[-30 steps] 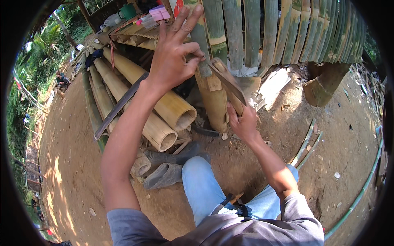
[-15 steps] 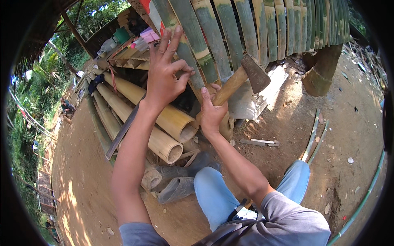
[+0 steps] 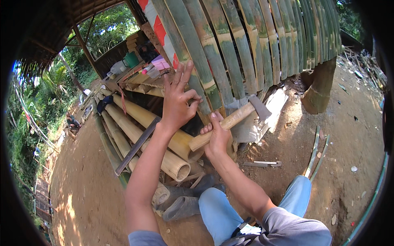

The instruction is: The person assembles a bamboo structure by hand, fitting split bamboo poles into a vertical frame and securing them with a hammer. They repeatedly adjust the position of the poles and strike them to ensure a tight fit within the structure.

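Note:
My right hand grips a hatchet by its wooden handle. The dark metal head points right, below the lower ends of the bamboo slats. Just left of it, my left hand is raised against the edge of the slatted bamboo panel. Its thumb and forefinger pinch together near a slat, while the other fingers stretch upward. Whatever lies in that pinch, if anything, is too small to make out. The slats are green and yellow, set side by side with narrow gaps.
Thick bamboo poles lie stacked at the left, with a long dark flat strip across them. Rubber boots rest below. A pink box and green container sit on a bench. A bamboo post stands right.
The hatchet has swung so that its handle lies more sideways, its butt end now showing left of my right hand. My left hand keeps its pinch by the slats. The whole view has shifted slightly.

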Demonstrator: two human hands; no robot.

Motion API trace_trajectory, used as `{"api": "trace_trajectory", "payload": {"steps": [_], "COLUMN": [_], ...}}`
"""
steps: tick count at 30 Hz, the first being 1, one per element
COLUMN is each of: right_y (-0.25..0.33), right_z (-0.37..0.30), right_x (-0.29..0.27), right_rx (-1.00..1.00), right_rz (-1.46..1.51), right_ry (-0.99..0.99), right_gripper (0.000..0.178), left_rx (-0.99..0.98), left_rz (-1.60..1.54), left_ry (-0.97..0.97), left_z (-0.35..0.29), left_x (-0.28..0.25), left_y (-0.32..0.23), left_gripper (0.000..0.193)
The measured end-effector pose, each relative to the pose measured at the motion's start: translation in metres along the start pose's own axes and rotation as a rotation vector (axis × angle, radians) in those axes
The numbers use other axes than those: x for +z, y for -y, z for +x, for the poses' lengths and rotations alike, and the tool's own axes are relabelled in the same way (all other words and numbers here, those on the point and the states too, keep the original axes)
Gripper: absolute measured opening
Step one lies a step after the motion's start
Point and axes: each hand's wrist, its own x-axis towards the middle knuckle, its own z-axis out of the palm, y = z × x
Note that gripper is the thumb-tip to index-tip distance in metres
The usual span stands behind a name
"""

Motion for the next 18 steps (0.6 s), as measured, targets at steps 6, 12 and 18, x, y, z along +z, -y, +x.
{"api": "trace_trajectory", "payload": {"steps": [6, 12, 18], "right_y": [-0.028, -0.022, -0.015], "right_z": [0.024, 0.021, 0.023], "right_x": [-0.015, -0.004, 0.002], "right_rx": [0.247, 0.334, 0.317], "right_rz": [0.259, 0.268, 0.291], "right_ry": [0.001, 0.054, 0.1], "right_gripper": [0.018, 0.037, 0.038], "left_rx": [-0.024, -0.02, -0.006], "left_rz": [0.032, 0.033, 0.024], "left_ry": [0.02, 0.031, 0.011], "left_z": [-0.003, 0.001, 0.002], "left_x": [-0.009, -0.012, -0.007], "left_y": [0.0, -0.004, -0.003], "left_gripper": [0.013, 0.012, 0.012]}}
